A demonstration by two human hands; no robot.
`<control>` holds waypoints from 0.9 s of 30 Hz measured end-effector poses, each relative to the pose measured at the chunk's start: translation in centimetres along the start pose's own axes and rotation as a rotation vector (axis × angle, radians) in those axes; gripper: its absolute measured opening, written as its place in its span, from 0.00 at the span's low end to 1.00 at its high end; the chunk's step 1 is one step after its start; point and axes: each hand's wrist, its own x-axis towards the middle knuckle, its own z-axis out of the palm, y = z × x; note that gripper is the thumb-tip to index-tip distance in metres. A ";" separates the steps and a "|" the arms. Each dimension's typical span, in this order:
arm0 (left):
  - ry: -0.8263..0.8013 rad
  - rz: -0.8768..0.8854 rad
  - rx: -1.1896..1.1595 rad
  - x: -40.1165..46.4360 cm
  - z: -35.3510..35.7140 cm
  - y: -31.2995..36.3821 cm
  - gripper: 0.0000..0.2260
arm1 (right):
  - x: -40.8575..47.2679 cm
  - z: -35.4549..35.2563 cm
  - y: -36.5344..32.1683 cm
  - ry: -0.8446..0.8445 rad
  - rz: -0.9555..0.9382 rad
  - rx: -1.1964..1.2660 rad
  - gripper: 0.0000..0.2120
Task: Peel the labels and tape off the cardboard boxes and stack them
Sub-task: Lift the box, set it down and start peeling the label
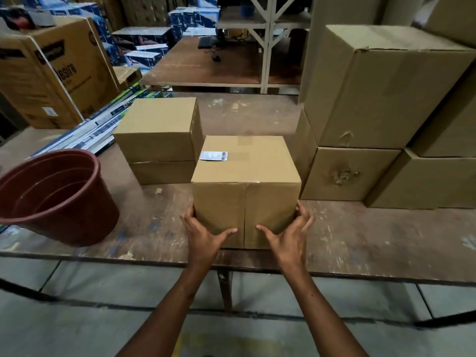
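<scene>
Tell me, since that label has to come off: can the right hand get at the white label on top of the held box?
Probably yes. The white label lies exposed on the box, nothing covering it. But the right hand grips the box, so it must let go and reach over.

Bare table [360, 235] right; bucket [55, 199] left.

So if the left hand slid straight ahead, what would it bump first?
Probably the two stacked boxes behind it. The left hand now grips the labelled box and points that way, though depth is hard to judge.

Unreadable barcode label [213, 155] on cardboard box [244, 161]
</scene>
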 end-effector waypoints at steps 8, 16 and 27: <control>-0.136 -0.057 0.153 -1.1 0.1 -2.2 0.65 | -2.0 1.3 1.8 -0.047 0.062 -0.148 0.59; -0.045 0.085 0.090 -0.1 -2.0 0.6 0.59 | -1.9 -0.2 0.1 -0.059 0.064 -0.080 0.61; 0.000 0.425 0.271 4.6 -3.9 9.0 0.30 | 2.4 -1.4 -8.9 -0.024 -0.439 -0.465 0.29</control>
